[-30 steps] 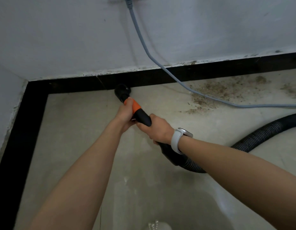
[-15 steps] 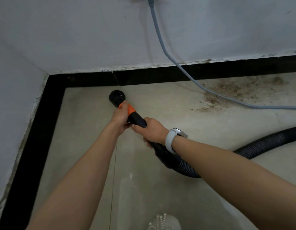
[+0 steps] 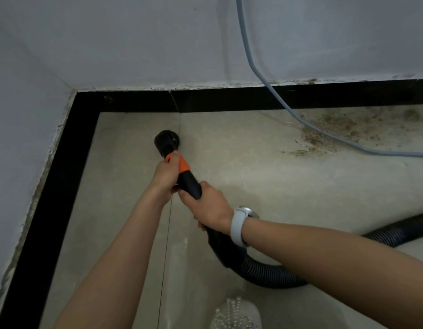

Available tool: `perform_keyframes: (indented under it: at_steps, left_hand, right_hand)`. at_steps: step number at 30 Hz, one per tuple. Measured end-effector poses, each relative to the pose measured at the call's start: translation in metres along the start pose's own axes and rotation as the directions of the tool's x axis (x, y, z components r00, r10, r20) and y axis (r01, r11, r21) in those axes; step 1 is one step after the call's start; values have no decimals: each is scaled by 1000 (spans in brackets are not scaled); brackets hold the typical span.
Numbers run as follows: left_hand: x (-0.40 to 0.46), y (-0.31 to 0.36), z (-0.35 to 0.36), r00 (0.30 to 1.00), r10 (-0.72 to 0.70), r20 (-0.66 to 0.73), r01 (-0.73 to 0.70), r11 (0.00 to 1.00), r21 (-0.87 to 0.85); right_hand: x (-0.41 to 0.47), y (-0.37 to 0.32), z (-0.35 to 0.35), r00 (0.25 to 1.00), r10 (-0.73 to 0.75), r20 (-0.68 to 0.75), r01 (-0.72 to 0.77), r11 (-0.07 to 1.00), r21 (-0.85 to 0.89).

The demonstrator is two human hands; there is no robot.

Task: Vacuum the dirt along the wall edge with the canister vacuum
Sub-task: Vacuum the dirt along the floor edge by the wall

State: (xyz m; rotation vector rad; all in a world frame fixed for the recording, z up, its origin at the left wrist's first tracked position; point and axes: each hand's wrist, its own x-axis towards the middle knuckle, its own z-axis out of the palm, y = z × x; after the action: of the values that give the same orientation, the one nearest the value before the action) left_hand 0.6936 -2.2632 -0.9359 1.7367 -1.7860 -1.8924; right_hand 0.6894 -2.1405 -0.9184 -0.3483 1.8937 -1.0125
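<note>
- Pulled back from the black skirting [image 3: 229, 100], the round nozzle [image 3: 167, 140] now sits on the floor [image 3: 241, 167], apart from the wall edge.
- Right hand [image 3: 206, 206] and left hand [image 3: 166, 176] both wrap the wand [image 3: 188, 179]; the ribbed hose [image 3: 265, 273] is partly hidden under the forearm.
- Dirt [image 3: 336, 132] lies far right, under a grey cable [image 3: 260, 74].

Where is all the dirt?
The dirt lies on the floor at the head view's right, by the black baseboard, under the grey cable.
</note>
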Motion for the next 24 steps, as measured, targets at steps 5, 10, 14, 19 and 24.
perform_keyframes:
  at_steps: [5, 10, 14, 19, 24]
  left_hand:
    - [-13, -4, 25, 998, -20, 54, 21, 999, -26]
    - [-53, -39, 76, 991, -32, 128, 33, 999, 0]
    - [-78, -52, 109, 973, -46, 228, 30, 997, 72]
    - [-87, -49, 141, 949, -13, 316, -48, 982, 184]
    - [-88, -42, 173, 911, 9, 413, -116, 965, 235]
  right_hand:
    - [-10, 15, -26, 1000, 19, -11, -19, 998, -53]
    - [-52, 72, -64, 998, 40, -39, -44, 994, -98]
    - [-83, 102, -78, 990, 88, -109, -91, 996, -18]
    - [-100, 113, -85, 962, 165, -218, -139, 982, 128]
    - [-107, 119, -101, 924, 214, -317, -161, 970, 183]
